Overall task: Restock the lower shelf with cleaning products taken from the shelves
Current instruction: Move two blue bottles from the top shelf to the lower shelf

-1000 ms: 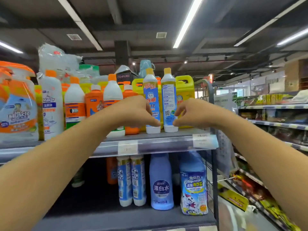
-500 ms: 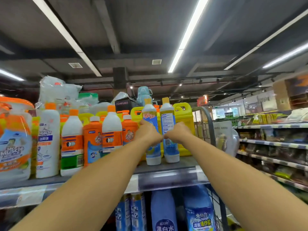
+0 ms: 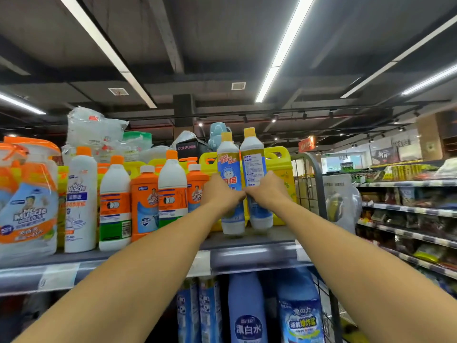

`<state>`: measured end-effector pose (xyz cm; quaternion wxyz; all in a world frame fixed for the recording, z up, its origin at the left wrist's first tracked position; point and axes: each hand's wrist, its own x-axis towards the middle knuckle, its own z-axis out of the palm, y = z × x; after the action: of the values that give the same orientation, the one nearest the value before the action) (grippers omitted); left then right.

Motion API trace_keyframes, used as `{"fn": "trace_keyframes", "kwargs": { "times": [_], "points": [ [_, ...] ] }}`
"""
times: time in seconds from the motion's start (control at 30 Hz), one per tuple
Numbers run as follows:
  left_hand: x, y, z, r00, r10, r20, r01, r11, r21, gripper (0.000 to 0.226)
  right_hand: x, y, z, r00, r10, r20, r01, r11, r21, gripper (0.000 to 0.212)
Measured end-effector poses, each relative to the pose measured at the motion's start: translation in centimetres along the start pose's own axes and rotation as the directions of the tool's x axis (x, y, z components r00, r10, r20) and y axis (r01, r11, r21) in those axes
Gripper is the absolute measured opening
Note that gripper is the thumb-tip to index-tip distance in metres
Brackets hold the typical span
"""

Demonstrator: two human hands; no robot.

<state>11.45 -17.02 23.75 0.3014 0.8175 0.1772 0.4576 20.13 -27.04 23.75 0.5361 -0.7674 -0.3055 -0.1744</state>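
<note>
Left hand [image 3: 223, 194] grips one tall yellow-capped bottle [image 3: 229, 169]; right hand [image 3: 265, 191] grips its twin [image 3: 254, 164] alongside; rigid plastic, likely heavy, slick; mid-body hold suits

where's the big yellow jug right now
In the head view, the yellow jug stands at the top shelf's right end, right behind the two yellow-capped bottles the hands grip.

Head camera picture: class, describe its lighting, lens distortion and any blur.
Head view: bright ceiling strip lights light the scene evenly; the wide-angle lens bows the top shelf edge and stretches both forearms; the left hand and right hand gripping the two yellow-capped bottles look slightly soft; the far aisle shelves are blurred.
</note>
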Motion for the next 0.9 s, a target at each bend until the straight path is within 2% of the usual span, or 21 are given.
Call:
{"fn": "trace_keyframes", "kwargs": {
  "times": [0.2,0.3,0.5,0.7,0.9],
  "points": [
    [-2.1,3.0,-3.1,0.996,0.067,-0.057,-0.075,0.985,-0.154,0.055,-2.9,-2.7,-4.7,0.990,-0.136,-0.033,0.138,0.987,0.088,0.058],
    [-4.6,4.9,-5.3,0.993,0.120,-0.024,-0.122,0.974,-0.190,0.048,-5.3,-3.8,-7.0,0.983,-0.182,-0.016,0.182,0.967,0.179,0.051],
    [-11.9,6.0,-8.7,0.980,0.198,0.014,-0.190,0.955,-0.225,0.051,-12.6,-3.9,-9.9,0.973,-0.226,0.039,0.196,0.908,0.369,0.037],
    [-20.4,2.4,-9.2,0.975,0.219,0.029,-0.205,0.948,-0.243,0.055,-20.5,-0.3,-8.8,0.966,-0.224,0.128,0.153,0.897,0.414,0.049],
    [-26.4,-4.2,-8.6,0.993,0.107,0.058,-0.095,0.980,-0.174,0.061,-26.5,4.1,-4.4,0.948,-0.223,0.225,0.112,0.900,0.422,0.052]
  ]
}}
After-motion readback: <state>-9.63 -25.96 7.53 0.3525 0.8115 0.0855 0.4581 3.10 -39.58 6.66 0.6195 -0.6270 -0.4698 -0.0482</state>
